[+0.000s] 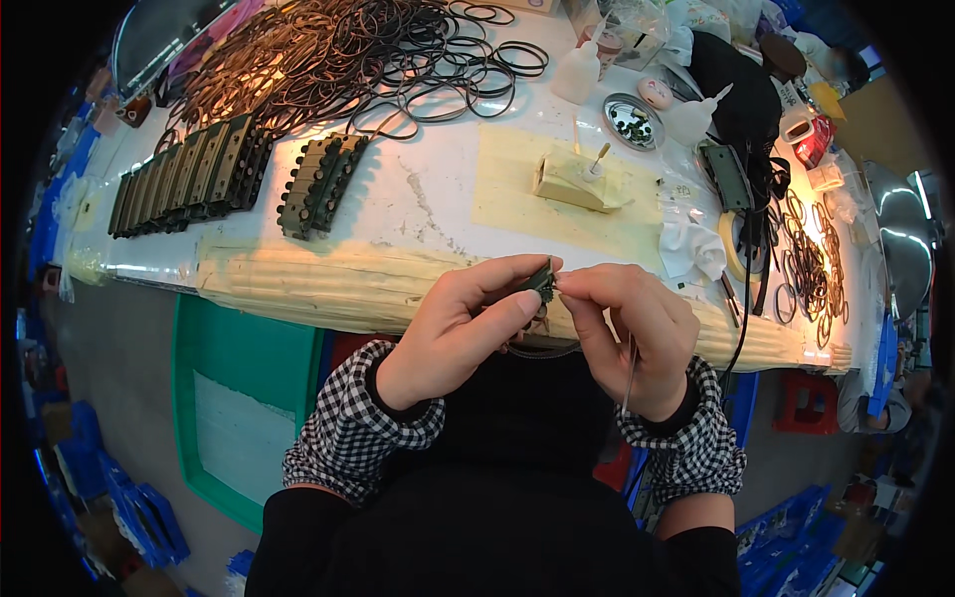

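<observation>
In front of my body, at the table's near edge, my left hand (453, 323) is closed around a small dark green part (541, 283) with a knobbly end. The fingertips of my right hand (647, 333) are pinched together at the part's right side; anything tiny between them is too small to make out. A thin metal tool (630, 376), its exact kind unclear, is held in the right hand and points down toward my body. Beyond the hands, a pale yellow block (577, 182) stands with a small stick and cup on top.
Rows of green knobbed parts (189, 179) stand at left, a smaller group (320, 186) beside them. Behind lies a heap of dark rubber rings (328, 60). A metal dish (634, 121) of green bits, white squeeze bottles (577, 72) and tape (734, 247) are to the right. A green bin (189, 398) sits below left.
</observation>
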Available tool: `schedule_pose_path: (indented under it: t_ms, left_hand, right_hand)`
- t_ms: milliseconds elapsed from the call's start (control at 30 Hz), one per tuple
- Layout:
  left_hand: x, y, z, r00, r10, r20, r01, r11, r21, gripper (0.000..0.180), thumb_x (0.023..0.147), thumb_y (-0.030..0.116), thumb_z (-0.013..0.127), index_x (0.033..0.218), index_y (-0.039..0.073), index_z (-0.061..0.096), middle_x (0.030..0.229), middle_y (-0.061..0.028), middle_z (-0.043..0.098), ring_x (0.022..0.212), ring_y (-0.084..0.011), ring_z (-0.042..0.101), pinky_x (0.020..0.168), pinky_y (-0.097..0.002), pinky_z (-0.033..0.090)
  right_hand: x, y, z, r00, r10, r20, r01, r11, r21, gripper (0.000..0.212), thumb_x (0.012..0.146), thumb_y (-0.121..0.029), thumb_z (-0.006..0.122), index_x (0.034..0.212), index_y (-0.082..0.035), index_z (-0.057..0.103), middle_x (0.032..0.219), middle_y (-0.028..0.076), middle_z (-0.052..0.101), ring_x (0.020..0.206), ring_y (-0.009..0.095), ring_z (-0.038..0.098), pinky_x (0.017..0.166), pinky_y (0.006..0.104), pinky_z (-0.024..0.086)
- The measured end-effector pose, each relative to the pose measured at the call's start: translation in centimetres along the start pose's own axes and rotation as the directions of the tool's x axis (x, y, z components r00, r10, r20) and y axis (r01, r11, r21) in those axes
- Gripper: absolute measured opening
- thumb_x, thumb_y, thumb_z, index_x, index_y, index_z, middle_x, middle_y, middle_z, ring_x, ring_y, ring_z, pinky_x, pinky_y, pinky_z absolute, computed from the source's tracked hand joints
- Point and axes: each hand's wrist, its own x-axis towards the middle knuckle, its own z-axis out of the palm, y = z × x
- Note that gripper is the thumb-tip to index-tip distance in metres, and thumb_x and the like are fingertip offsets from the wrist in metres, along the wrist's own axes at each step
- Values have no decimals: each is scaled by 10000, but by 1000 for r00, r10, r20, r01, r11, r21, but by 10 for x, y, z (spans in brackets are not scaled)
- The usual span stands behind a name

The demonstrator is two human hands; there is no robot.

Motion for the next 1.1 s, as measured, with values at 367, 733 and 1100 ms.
schedule_pose_path:
  t_ms: [367,733,1100]
  left_hand:
    - [-1,-1,-1,1000,0,-16,-1,1000,-19,400,949,164,527,1296,-35,510,931,-23,603,766,-54,504,676,-216,439]
    - [-1,-3,0,999,33,-41,-34,999,-30,376,954,169,526,1280,-19,534,918,-13,608,740,-49,510,648,-207,445]
    - [0,-2,1,998,-13,-53,11,999,-34,359,958,166,520,1272,-8,546,912,-7,607,715,-41,502,626,-199,443]
  right_hand:
    - [6,1,-3,982,-111,150,138,974,-182,210,762,24,662,943,-36,575,843,53,610,727,213,623,628,314,478]
    - [3,0,3,1000,6,27,-7,1000,28,185,769,35,680,924,-26,601,778,90,623,662,255,624,560,327,484]
    - [0,2,4,997,-76,15,77,991,-110,204,760,29,688,940,-28,611,822,85,636,657,231,618,577,305,471]
